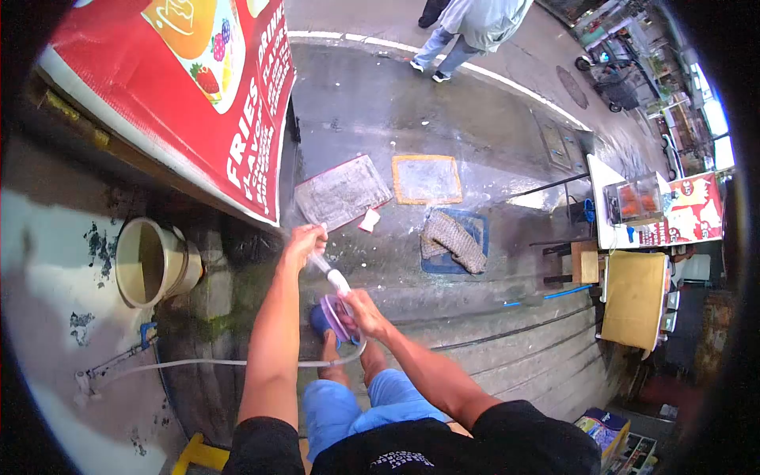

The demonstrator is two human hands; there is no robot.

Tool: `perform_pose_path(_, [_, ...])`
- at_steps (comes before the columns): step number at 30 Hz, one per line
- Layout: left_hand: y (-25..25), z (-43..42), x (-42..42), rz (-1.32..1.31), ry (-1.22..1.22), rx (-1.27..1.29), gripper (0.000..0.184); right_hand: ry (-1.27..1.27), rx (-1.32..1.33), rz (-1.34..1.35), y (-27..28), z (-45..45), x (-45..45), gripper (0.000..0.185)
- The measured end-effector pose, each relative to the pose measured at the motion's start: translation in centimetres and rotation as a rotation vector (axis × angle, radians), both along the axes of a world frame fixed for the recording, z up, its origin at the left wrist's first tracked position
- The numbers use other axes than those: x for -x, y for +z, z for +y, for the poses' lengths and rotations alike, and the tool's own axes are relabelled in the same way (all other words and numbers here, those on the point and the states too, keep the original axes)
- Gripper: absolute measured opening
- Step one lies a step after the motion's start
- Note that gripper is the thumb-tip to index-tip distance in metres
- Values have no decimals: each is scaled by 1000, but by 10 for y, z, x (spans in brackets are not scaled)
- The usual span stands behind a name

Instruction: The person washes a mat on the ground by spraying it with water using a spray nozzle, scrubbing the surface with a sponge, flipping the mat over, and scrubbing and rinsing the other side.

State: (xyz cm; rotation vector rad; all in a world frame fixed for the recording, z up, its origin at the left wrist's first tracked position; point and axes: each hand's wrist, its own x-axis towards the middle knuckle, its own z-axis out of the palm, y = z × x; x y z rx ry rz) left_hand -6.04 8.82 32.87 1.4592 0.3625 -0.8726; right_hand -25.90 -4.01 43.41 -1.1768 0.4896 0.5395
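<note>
- I see the right hand (364,314) with fingers round the white hose end (338,281)
- It points at the left hand (304,242); I can't tell if those fingers grip

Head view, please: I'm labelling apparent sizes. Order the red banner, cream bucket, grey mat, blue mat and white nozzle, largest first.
1. Red banner
2. Cream bucket
3. Grey mat and blue mat: too alike to rank
4. White nozzle
</note>
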Motion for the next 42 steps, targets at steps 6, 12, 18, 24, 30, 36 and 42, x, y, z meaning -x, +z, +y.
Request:
perform_pose_path(6, [-53,-13,1,112,-60,-132,27,-79,-2,16,-7,-13,19,45])
perform_pose_path(12, [-93,-32,2,80,139,4,13,-46,48,-10,-25,-1,14,46])
perform_pose_path(18, [-107,-22,-14,-74,272,52,6,-100,92,-36,-24,11,-21,42])
perform_pose_path(24, [16,14,25,163,-13,41,67,-259,220,-118,-73,30,-60,52])
perform_pose_path(30, [25,17,54,-186,-239,5,39,-116,470,-123,-137,36,-69,63])
perform_pose_path(36, [2,-14,41,-377,-396,-506,49,3,541,-222,-152,22,-73,71])
perform_pose_path(42, [-44,-46,31,-454,-400,-680,51,213,488,-392,-211,-27,-92,77])
